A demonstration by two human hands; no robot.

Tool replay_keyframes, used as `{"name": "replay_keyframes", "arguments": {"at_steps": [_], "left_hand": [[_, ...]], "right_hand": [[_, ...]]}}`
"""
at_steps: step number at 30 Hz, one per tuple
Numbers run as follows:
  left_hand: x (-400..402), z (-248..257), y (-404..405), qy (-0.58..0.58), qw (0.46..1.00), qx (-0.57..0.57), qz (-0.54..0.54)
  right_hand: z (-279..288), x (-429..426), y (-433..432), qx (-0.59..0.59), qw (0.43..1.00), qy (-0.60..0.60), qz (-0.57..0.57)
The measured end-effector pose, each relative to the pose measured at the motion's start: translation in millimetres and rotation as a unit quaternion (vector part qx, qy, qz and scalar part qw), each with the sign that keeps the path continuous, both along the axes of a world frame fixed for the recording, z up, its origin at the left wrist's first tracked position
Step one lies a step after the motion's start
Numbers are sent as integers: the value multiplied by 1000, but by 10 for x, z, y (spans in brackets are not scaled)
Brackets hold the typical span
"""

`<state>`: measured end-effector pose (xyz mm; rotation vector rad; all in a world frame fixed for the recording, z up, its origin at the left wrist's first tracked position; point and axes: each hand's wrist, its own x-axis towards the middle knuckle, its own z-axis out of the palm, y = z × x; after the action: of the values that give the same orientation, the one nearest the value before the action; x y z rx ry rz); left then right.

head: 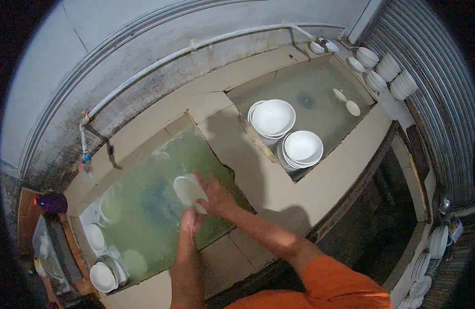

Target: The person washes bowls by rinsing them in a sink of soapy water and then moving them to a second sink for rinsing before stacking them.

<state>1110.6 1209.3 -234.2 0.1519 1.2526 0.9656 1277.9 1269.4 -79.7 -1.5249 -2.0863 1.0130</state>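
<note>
A white bowl (190,190) is held between both hands, partly in the greenish water of the left tiled basin (156,174). My right hand (216,197) grips the bowl's right side, fingers spread along its rim. My left hand (191,221) is at its lower edge, wet; its fingers are partly hidden, and whether it grips the bowl I cannot tell. Other white bowls lie in the water along the basin's left end, with a small bowl stack (103,277) at the near left corner.
Two stacks of white bowls, one farther (273,117) and one nearer (304,146), stand in the right basin (318,85). A pipe (191,46) with a tap (85,162) runs along the wall. More stacked bowls (403,85) stand at the right. A purple container (53,203) is at the left.
</note>
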Motion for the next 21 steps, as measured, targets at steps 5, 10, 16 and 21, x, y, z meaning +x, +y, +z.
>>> {"name": "replay_keyframes", "arguments": {"at_steps": [5, 10, 16, 21], "left_hand": [[246, 598, 682, -56, 992, 110, 30], [72, 676, 920, 186, 954, 208, -113], [-1459, -985, -208, 226, 955, 186, -52], [-2033, -1071, -196, 458, 846, -84, -262]], "right_hand": [[-72, 219, 379, 255, 963, 29, 79], [214, 1469, 661, 195, 972, -15, -128], [174, 2586, 1078, 117, 914, -169, -350], [-338, 3748, 1206, 165, 859, -360, -324]]}}
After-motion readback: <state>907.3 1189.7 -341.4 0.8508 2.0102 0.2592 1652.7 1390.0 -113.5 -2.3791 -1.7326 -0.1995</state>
